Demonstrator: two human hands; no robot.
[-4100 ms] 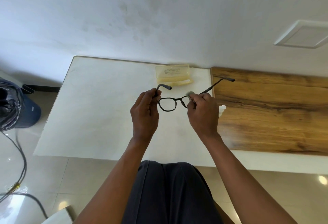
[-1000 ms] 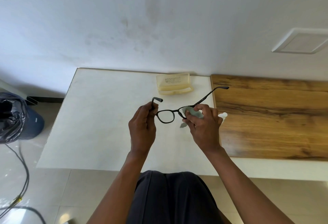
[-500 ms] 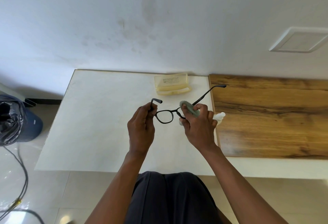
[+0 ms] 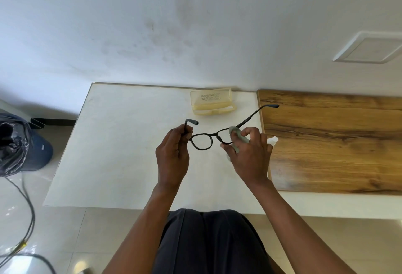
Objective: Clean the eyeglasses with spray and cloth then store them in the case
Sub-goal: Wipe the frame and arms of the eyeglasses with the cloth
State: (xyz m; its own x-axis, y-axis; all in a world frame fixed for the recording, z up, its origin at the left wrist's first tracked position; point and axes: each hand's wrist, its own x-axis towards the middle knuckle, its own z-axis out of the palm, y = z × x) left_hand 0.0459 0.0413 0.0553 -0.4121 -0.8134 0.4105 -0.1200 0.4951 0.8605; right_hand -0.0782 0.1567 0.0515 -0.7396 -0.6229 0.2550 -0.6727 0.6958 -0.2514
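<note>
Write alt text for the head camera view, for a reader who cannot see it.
A person holds black eyeglasses above a white table: the left hand grips one temple while the right hand pinches a grey cloth around the other lens. A yellowish case lies open at the table's far edge, and a white spray bottle peeks out behind the right hand.

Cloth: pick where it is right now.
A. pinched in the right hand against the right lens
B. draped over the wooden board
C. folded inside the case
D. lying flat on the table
A: the right hand pinches the cloth on the glasses, whose other end the left hand holds.
</note>
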